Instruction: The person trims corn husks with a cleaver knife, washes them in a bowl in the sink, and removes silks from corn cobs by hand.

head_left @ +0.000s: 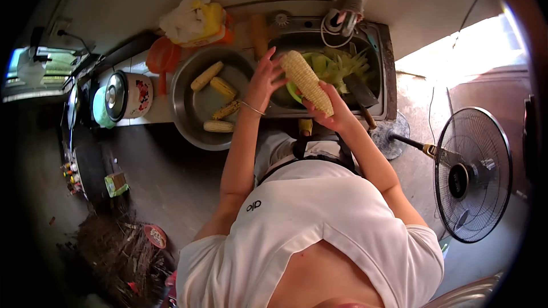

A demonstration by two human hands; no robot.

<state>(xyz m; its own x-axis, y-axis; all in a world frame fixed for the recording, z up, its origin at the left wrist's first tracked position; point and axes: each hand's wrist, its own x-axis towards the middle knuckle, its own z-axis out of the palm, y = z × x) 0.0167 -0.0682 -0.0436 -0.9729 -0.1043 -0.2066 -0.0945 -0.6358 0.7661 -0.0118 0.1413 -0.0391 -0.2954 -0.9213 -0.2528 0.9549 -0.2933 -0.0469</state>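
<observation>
Corn (306, 81), near end in right hand (334, 108)

I see a basin (195, 105) of smooth, shiny metal, a glossy plastic scoop (162, 56), a knobbly corn cob (307, 81) and a matt cloth shirt (319, 202).

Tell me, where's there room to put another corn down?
In the metal bowl, there's bare room between the corn cobs and its left wall, and beyond the farthest cob. A narrow counter strip between bowl and rice cooker, below the scoop, looks bare. The sink is crowded with leaves and a knife.
</observation>
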